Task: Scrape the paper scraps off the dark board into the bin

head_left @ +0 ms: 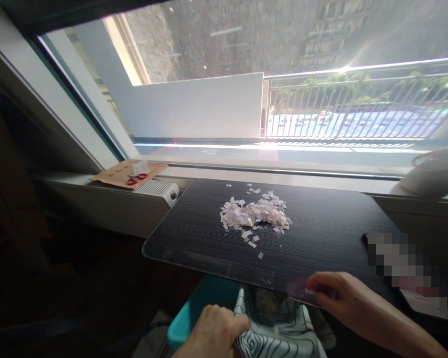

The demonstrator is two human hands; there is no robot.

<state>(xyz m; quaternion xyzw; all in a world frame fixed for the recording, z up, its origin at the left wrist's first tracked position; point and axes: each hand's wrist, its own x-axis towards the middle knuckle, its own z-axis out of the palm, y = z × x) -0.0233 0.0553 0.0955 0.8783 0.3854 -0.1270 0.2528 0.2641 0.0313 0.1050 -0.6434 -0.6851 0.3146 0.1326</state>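
My left hand [220,325] is closed on the rim of a pale bag [272,333] with a dark line pattern. Its mouth gapes below the table's front edge, with something pale and unclear inside. At that edge my right hand [330,288] pinches a thin, see-through pinkish piece [299,288], which looks like plastic; its exact kind does not show. A heap of small torn paper scraps [256,211], white and pale pink, lies on the dark table [194,223] beyond both hands. Several loose scraps are scattered around the heap.
A teal bin [194,308] stands under the table edge, beside my left hand. On the sill at left are a brown envelope [112,174], red-handled scissors [137,178] and a white ridged box [159,191]. A blurred-out object [399,263] lies at right. Behind is a window.
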